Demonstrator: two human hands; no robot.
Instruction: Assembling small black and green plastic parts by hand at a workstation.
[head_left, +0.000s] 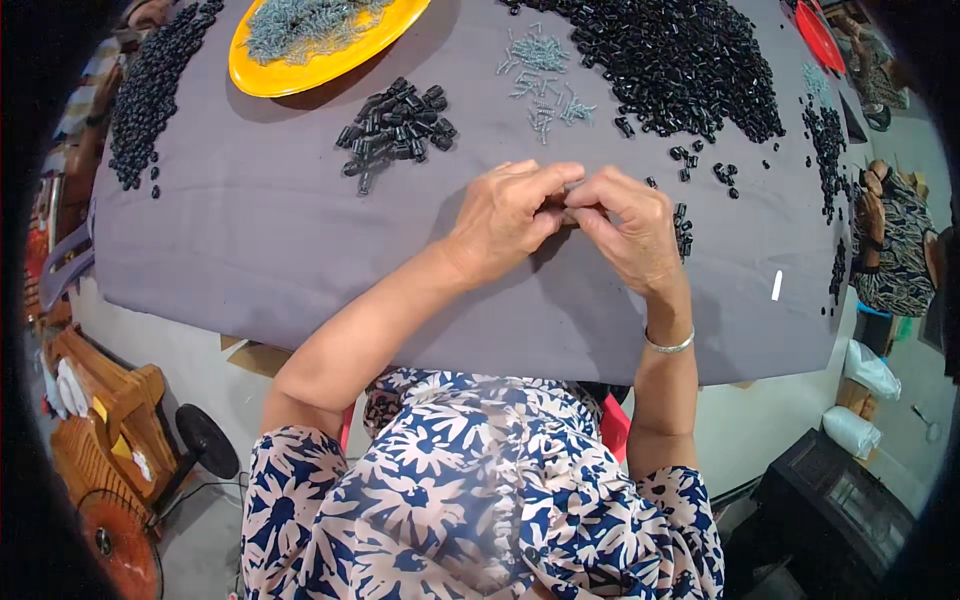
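My left hand and my right hand meet over the table, fingertips pinched close together. Whatever lies between them is hidden by the fingers. Just beyond the hands is a loose group of small grey screws. A little heap of black plastic pieces sits left of my left hand. The large pile of black parts spreads beyond my right hand, and a few black parts lie right beside that hand.
A yellow plate heaped with grey screws stands at the far left. More round black parts cover the table's left edge. A grey cloth covers the table. A small white strip lies at right. Another person sits beyond the right edge.
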